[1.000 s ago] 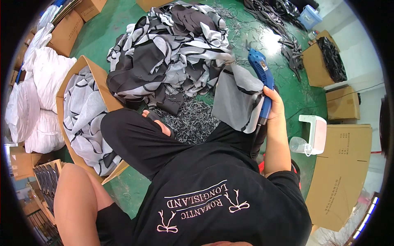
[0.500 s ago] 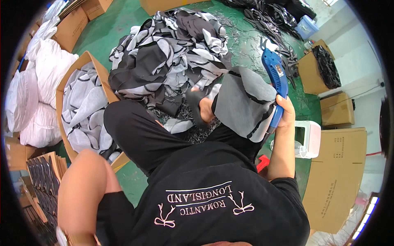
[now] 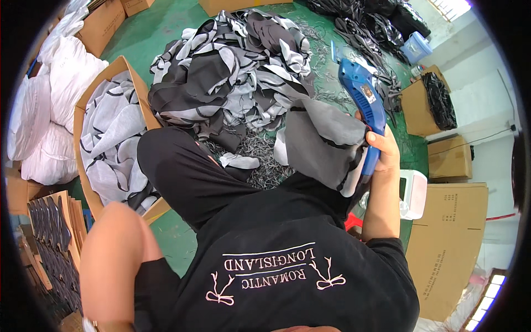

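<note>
My right hand (image 3: 385, 149) is closed around the handle of blue electric scissors (image 3: 362, 91), whose blade end points up and away from me. A grey fabric piece (image 3: 321, 144) with dark edges hangs beside the handle over my right leg, and its edge appears pinched by the same hand. My left arm is bent at the lower left, and its hand lies outside the picture. Ahead of my legs rises a heap of black and grey fabric pieces (image 3: 204, 77).
At my left, a cardboard box (image 3: 145, 102) holds grey fabric pieces, with white sacks (image 3: 69, 83) beyond it. Thin trimmings (image 3: 271, 160) litter the green floor. On the right are a white bin-like object (image 3: 414, 193), a flattened carton (image 3: 448, 249) and more boxes.
The scissors' blade end has swung left, and the fabric piece has shifted down and left with its darker face showing more. My foot, visible earlier near the heap, is out of sight.
</note>
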Tool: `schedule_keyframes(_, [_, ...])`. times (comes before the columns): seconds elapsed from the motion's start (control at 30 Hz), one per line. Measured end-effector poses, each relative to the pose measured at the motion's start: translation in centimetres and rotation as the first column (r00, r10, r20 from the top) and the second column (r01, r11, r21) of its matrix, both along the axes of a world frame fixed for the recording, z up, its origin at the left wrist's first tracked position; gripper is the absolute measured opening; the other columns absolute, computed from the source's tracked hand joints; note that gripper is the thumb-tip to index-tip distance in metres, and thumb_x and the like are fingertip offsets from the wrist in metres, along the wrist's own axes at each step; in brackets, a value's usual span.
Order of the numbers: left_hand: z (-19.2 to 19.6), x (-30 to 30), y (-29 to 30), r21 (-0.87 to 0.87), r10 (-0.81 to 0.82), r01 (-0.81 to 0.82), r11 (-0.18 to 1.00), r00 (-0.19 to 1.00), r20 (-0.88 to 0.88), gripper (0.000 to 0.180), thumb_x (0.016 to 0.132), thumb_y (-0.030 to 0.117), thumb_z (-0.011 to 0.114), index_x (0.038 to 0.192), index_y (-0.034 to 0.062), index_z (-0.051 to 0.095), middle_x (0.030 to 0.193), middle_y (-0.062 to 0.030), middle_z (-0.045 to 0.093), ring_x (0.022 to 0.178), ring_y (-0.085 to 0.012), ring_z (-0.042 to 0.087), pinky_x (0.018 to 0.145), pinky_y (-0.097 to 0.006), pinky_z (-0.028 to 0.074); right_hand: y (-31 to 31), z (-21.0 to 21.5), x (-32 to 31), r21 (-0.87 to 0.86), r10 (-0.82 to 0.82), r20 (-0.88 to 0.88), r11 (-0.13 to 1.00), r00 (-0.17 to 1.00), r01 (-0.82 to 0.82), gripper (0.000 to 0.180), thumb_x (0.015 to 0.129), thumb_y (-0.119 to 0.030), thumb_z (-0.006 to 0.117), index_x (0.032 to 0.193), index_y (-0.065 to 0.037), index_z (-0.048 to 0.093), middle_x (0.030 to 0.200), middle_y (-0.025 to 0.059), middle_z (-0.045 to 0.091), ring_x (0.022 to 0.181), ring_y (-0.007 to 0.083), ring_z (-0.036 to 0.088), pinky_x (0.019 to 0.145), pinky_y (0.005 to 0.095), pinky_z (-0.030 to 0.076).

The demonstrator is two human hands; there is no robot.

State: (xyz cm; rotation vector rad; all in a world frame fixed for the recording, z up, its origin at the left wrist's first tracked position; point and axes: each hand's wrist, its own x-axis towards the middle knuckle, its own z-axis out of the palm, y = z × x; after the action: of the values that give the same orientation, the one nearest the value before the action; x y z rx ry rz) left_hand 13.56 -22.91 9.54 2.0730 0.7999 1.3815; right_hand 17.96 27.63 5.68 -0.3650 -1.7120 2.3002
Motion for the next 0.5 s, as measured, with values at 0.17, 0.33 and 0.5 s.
schedule_keyframes(0.17, [0.6,1.0,-4.2,0.020,-0.055,0.056,0.998,0.998,-0.034,0.031,0.083,0.019,0.066,0.105,-0.0017,0.058,0.094,-0.0076,0.061,0.087,-0.0216,0.060,0.074,-0.032,0.050,-1.5,-0.2,-1.2,0.122,0.053,0.043,0.991,0.998,-0.058,0.060,0.062,-0.027,0.080,0.110,0.001,0.059,0.094,0.0013,0.059,0.082,0.0114,0.052,0.076,0.0233,0.039])
schedule_keyframes(0.33, [2.0,-1.1,2.0,0.050,-0.040,0.045,0.998,0.994,-0.103,0.032,0.083,0.020,0.066,0.105,-0.0018,0.058,0.094,-0.0074,0.061,0.088,-0.0221,0.060,0.075,-0.032,0.050,-3.8,0.9,-2.6,0.034,0.241,0.107,0.969,0.965,-0.246,0.065,0.058,-0.029,0.080,0.110,0.002,0.058,0.098,0.0049,0.061,0.089,0.0146,0.056,0.082,0.0246,0.041])
schedule_keyframes(0.5, [2.7,-8.7,15.2,-0.175,0.325,-0.312,0.934,0.944,0.053,0.042,0.079,0.021,0.071,0.111,-0.0009,0.057,0.107,-0.0111,0.058,0.098,-0.0249,0.058,0.082,-0.032,0.047,-4.0,-0.5,-3.4,-0.037,0.376,0.181,0.926,0.909,-0.376,0.059,0.058,-0.019,0.079,0.110,0.000,0.058,0.090,0.0014,0.059,0.080,0.0111,0.056,0.072,0.0222,0.044])
